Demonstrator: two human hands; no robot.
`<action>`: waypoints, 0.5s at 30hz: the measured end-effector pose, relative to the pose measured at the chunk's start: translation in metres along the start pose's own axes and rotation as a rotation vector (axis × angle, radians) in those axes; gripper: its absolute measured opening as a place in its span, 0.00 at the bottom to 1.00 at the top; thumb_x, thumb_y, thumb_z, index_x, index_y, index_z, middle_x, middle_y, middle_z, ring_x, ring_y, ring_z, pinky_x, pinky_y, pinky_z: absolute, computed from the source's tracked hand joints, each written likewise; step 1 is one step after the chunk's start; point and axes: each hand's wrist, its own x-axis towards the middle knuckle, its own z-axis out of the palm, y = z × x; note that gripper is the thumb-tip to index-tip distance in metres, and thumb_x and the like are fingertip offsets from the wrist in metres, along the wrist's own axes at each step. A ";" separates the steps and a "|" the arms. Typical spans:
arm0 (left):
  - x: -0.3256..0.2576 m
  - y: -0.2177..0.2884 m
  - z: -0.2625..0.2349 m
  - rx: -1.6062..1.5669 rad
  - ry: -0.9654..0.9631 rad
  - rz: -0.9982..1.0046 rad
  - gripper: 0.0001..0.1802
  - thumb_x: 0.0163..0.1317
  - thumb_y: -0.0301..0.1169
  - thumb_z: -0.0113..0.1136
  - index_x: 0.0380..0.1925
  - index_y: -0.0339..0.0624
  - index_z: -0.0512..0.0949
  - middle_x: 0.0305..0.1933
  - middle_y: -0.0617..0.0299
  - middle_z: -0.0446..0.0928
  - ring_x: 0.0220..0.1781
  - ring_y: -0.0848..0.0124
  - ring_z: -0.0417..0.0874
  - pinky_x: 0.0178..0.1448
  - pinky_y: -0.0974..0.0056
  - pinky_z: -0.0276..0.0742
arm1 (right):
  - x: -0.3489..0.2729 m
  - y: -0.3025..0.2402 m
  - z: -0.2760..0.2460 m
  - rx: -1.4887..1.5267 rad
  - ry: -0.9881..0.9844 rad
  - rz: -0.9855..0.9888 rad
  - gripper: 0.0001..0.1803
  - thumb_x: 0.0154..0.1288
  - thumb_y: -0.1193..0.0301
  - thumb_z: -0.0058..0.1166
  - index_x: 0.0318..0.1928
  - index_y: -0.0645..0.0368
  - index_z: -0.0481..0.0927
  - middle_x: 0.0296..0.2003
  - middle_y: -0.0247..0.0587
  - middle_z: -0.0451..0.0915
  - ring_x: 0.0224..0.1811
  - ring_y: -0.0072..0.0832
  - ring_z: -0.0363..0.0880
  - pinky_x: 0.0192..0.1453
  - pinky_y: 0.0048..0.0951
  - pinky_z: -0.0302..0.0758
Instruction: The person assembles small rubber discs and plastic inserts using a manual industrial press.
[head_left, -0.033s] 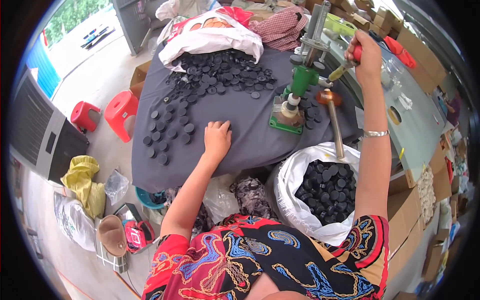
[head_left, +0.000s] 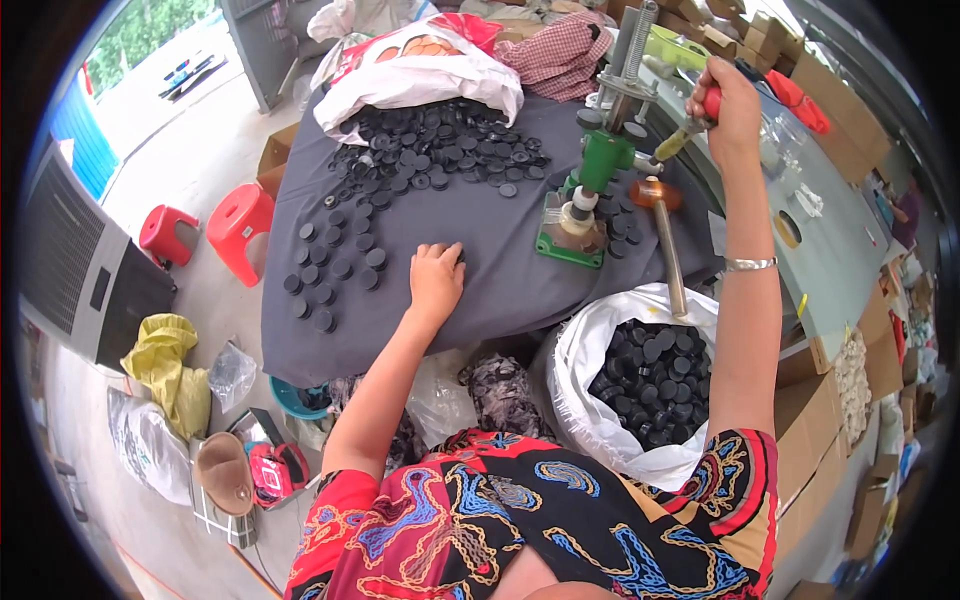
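Note:
On the dark grey cloth of the table rests my left hand (head_left: 437, 282), its fingers curled over a black round cap (head_left: 461, 257) that peeks out at the fingertips. My raised right hand (head_left: 728, 108) is closed around the red-knobbed lever handle (head_left: 712, 103) of a green hand press (head_left: 603, 165). The press stands at the table's right side, its green base flat on the cloth; no cap can be made out under its ram. Many loose black caps (head_left: 455, 152) spill from a white sack (head_left: 420, 80) at the back. Smaller groups lie left of my left hand.
Right of the press lies a mallet (head_left: 668, 245) with an amber head. An open white sack (head_left: 575, 380) of black caps stands before the table's right edge. A grey-green table (head_left: 840, 240) adjoins at right. Red stools (head_left: 240, 230) stand on the floor at left.

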 end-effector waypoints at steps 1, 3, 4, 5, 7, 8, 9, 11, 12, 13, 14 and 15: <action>0.002 0.003 0.003 -0.007 -0.004 0.006 0.17 0.48 0.28 0.64 0.42 0.43 0.81 0.39 0.55 0.80 0.43 0.55 0.77 0.48 0.54 0.72 | 0.002 0.000 0.001 -0.009 0.014 0.010 0.14 0.66 0.66 0.51 0.26 0.62 0.73 0.17 0.39 0.72 0.15 0.25 0.69 0.23 0.27 0.69; 0.006 0.010 0.005 -0.150 -0.029 -0.068 0.21 0.45 0.26 0.66 0.44 0.41 0.79 0.40 0.55 0.80 0.43 0.54 0.77 0.48 0.54 0.73 | 0.003 0.000 0.003 -0.011 0.008 0.002 0.14 0.66 0.66 0.51 0.26 0.62 0.73 0.17 0.40 0.72 0.15 0.26 0.69 0.22 0.26 0.69; 0.010 0.016 0.010 -0.154 -0.033 -0.064 0.21 0.45 0.26 0.66 0.44 0.41 0.79 0.40 0.55 0.80 0.43 0.54 0.77 0.48 0.54 0.73 | 0.002 0.001 0.003 -0.025 0.012 0.010 0.15 0.68 0.65 0.49 0.26 0.61 0.71 0.17 0.38 0.71 0.16 0.25 0.67 0.24 0.27 0.68; 0.018 0.028 0.014 -0.280 0.002 -0.088 0.24 0.44 0.25 0.67 0.47 0.41 0.78 0.40 0.54 0.80 0.43 0.54 0.77 0.48 0.54 0.74 | 0.002 -0.001 0.005 -0.040 0.015 0.015 0.15 0.69 0.64 0.48 0.27 0.60 0.70 0.18 0.36 0.69 0.16 0.24 0.65 0.26 0.29 0.67; 0.036 0.055 0.023 -0.472 0.013 -0.147 0.30 0.43 0.25 0.68 0.52 0.41 0.74 0.40 0.52 0.80 0.44 0.53 0.78 0.48 0.54 0.75 | 0.003 -0.002 0.007 -0.037 0.025 0.009 0.15 0.69 0.65 0.48 0.26 0.60 0.70 0.18 0.37 0.69 0.16 0.24 0.65 0.26 0.29 0.67; 0.047 0.068 0.029 -0.540 -0.011 -0.180 0.33 0.43 0.25 0.68 0.54 0.41 0.72 0.40 0.51 0.79 0.44 0.53 0.78 0.48 0.54 0.75 | 0.004 -0.003 0.006 -0.033 0.032 0.002 0.15 0.69 0.65 0.48 0.26 0.60 0.70 0.17 0.37 0.69 0.16 0.24 0.65 0.26 0.29 0.67; 0.058 0.080 0.035 -0.546 -0.013 -0.177 0.33 0.43 0.25 0.68 0.54 0.41 0.72 0.40 0.51 0.79 0.44 0.53 0.78 0.48 0.54 0.75 | 0.006 -0.001 0.005 -0.038 0.036 0.000 0.15 0.69 0.65 0.48 0.26 0.60 0.70 0.17 0.37 0.69 0.16 0.24 0.65 0.26 0.29 0.67; 0.077 0.097 0.047 -0.564 -0.093 -0.123 0.36 0.44 0.25 0.68 0.58 0.39 0.68 0.40 0.49 0.79 0.44 0.52 0.78 0.48 0.54 0.75 | 0.012 0.001 0.002 0.010 0.015 -0.009 0.14 0.66 0.67 0.51 0.25 0.62 0.73 0.18 0.41 0.73 0.15 0.26 0.69 0.22 0.27 0.69; 0.083 0.103 0.052 -0.570 -0.096 -0.119 0.36 0.44 0.25 0.68 0.58 0.39 0.68 0.40 0.49 0.79 0.44 0.52 0.78 0.48 0.54 0.75 | 0.013 0.002 0.001 0.004 0.020 -0.010 0.14 0.66 0.67 0.51 0.25 0.62 0.73 0.18 0.41 0.73 0.15 0.26 0.69 0.22 0.27 0.69; 0.089 0.107 0.056 -0.513 -0.152 -0.127 0.38 0.44 0.24 0.68 0.59 0.38 0.66 0.41 0.49 0.79 0.44 0.52 0.78 0.48 0.53 0.74 | 0.014 0.004 0.001 0.015 0.008 -0.008 0.14 0.66 0.67 0.51 0.26 0.62 0.73 0.18 0.41 0.73 0.15 0.26 0.69 0.22 0.27 0.69; 0.092 0.110 0.062 -0.456 -0.209 -0.133 0.39 0.45 0.24 0.68 0.60 0.37 0.64 0.41 0.48 0.79 0.44 0.51 0.78 0.49 0.53 0.74 | 0.014 0.005 0.001 0.025 -0.004 -0.006 0.14 0.66 0.67 0.51 0.26 0.62 0.73 0.18 0.41 0.73 0.15 0.26 0.68 0.22 0.27 0.70; 0.096 0.113 0.066 -0.461 -0.212 -0.130 0.39 0.45 0.24 0.68 0.60 0.37 0.64 0.41 0.48 0.79 0.44 0.51 0.78 0.49 0.53 0.74 | 0.014 0.005 0.001 0.020 0.001 -0.006 0.14 0.66 0.67 0.51 0.26 0.62 0.73 0.18 0.41 0.73 0.15 0.26 0.68 0.22 0.27 0.70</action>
